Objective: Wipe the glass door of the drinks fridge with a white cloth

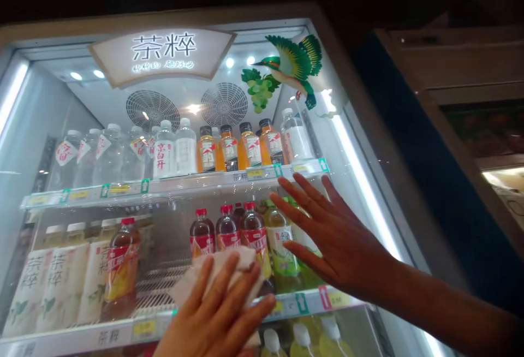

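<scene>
A glass-fronted drinks cooler [323, 18] stands before me, lit inside. My left hand [216, 308], at the bottom centre, presses a white cloth [229, 264] against the glass under its fingers, in front of red-capped bottles [202, 234]. My right hand [323, 231] reaches in from the right with its fingers spread and holds nothing. Its palm faces the glass, over green tea bottles [282, 242] on the middle shelf.
Clear bottles [110, 155] and orange bottles [249, 147] line the upper shelf. White-labelled bottles [61, 280] stand at lower left. A fan-shaped sign [164, 54] and a bird sticker [290, 65] are at the top. Another cabinet [470, 62] is at the right.
</scene>
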### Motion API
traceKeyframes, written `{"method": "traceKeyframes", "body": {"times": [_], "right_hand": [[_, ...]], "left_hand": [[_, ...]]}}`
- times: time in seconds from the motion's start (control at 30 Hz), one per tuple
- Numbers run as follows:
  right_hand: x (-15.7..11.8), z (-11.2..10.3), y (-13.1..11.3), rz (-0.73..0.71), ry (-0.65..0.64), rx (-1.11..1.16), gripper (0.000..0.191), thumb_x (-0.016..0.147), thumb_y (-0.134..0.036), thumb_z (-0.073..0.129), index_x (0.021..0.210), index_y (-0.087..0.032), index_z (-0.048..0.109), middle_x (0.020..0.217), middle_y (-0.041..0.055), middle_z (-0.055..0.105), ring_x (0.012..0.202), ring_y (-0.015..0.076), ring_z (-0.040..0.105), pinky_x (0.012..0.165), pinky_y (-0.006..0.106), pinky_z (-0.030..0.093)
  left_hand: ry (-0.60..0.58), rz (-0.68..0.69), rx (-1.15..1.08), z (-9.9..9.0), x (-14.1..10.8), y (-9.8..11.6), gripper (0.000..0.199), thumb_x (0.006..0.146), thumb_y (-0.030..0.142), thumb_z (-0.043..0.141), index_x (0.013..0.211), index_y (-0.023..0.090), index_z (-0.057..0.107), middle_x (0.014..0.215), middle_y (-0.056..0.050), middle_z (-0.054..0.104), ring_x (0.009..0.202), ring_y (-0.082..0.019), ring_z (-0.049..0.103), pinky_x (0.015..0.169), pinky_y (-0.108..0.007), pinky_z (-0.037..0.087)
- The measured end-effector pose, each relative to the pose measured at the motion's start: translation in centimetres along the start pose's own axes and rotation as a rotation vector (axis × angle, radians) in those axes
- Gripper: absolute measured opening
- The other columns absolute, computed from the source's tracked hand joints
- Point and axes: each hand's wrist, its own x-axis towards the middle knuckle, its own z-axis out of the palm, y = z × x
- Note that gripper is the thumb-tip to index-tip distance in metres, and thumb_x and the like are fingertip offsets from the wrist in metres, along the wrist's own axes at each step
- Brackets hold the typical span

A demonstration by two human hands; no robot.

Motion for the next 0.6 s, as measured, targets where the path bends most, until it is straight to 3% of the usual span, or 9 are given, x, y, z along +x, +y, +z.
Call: {"method": "traceKeyframes", "body": {"times": [0.03,0.1,0.23,0.33,0.43,0.5,0.6], "right_hand": [[-0.1,-0.4,0.9,-0.004,0.007,-0.005,0.072,0.106,-0.052,0.044,0.168,-0.025,0.018,0.172,0.008,0.029,0.163,0.0268,0.017,0.131,0.063,0.016],[0.1,-1.0,2.9,0.017,0.019,-0.015,0.076,0.107,-0.051,0.043,0.169,-0.023,0.009,0.172,0.0098,0.03,0.162,0.0274,0.019,0.13,0.063,0.019],[0.2,-1.2,5.9,0.067,0.019,-0.024,0.077,0.107,-0.052,0.04,0.169,-0.024,0.002,0.173,0.0112,0.026,0.162,0.0291,0.019,0.128,0.064,0.023],[-0.7,-0.7,6.7,0.045,0.003,-0.011,0.081,0.105,-0.059,0.041,0.169,-0.026,0.004,0.174,0.0106,0.023,0.163,0.0313,0.014,0.128,0.068,0.021],[-0.5,-0.6,7.1,0.015,-0.003,0.011,0.082,0.104,-0.064,0.041,0.169,-0.026,0.008,0.174,0.0097,0.02,0.163,0.0315,0.009,0.129,0.068,0.017],[0.9,-0.8,7.3,0.004,0.007,0.022,0.081,0.104,-0.066,0.039,0.169,-0.026,0.012,0.175,0.0089,0.019,0.163,0.031,0.007,0.129,0.068,0.016],[3.6,-0.8,7.1,0.008,0.04,0.053,0.079,0.104,-0.068,0.033,0.168,-0.025,0.016,0.176,0.0078,0.015,0.164,0.0311,0.007,0.13,0.066,0.015]], "left_hand": [[-0.011,0.068,-0.004,0.2,1.1,0.5,0.062,0.099,0.043,0.05,0.159,0.035,0.04,0.172,0.003,0.033,0.164,-0.028,0.014,0.135,-0.051,0.0],[0.002,0.049,-0.006,0.8,4.5,-0.5,0.059,0.1,0.044,0.048,0.159,0.035,0.041,0.17,0.004,0.038,0.164,-0.025,0.018,0.136,-0.049,0.004],[0.1,-0.252,-0.004,2.1,11.1,-3.6,0.058,0.103,0.035,0.042,0.16,0.029,0.037,0.172,-0.004,0.033,0.163,-0.029,0.018,0.133,-0.058,0.021],[0.108,-0.28,-0.014,2.2,11.5,-1.5,0.062,0.101,0.035,0.045,0.161,0.027,0.035,0.173,-0.006,0.03,0.164,-0.031,0.013,0.133,-0.06,0.02],[0.05,-0.04,-0.046,1.9,10.4,0.0,0.063,0.1,0.036,0.046,0.162,0.03,0.035,0.173,0.0,0.03,0.164,-0.027,0.015,0.136,-0.053,0.01],[0.002,0.014,-0.068,1.8,11.1,-2.1,0.062,0.101,0.039,0.044,0.162,0.035,0.033,0.174,0.003,0.029,0.164,-0.024,0.017,0.136,-0.052,0.009],[-0.014,-0.282,-0.075,1.8,12.9,-7.3,0.058,0.105,0.042,0.037,0.163,0.041,0.029,0.175,0.003,0.023,0.164,-0.029,0.014,0.132,-0.064,0.013]]}}
